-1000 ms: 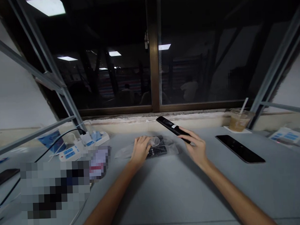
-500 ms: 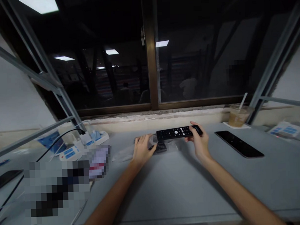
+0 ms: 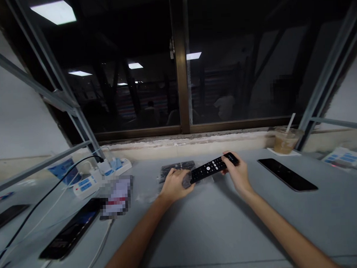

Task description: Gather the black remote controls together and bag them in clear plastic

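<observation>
My right hand (image 3: pixel 237 171) is closed on the far right end of a black remote control (image 3: pixel 210 168), with the thumb on top. The remote tilts, its left end lower, its buttons facing up. That lower end meets a clear plastic bag (image 3: pixel 186 181) at my left hand (image 3: pixel 175 185). The fingers of my left hand are curled around the bag, and its thumb lies close to the remote's tip. Just behind my left hand, a dark object in clear plastic (image 3: pixel 178 165) lies on the table; its kind is unclear.
A phone (image 3: pixel 287 174) lies to the right, near a drink cup with a straw (image 3: pixel 286 140). On the left are power strips (image 3: pixel 88 185), cables, a phone (image 3: pixel 72 229) and another dark phone (image 3: pixel 10 216). Metal posts flank the window behind the grey table (image 3: pixel 217 234).
The remote has swung from nearly level to a slant, its left end now lower and against my left hand. My left hand has shifted right and nearer, uncovering the dark wrapped object.
</observation>
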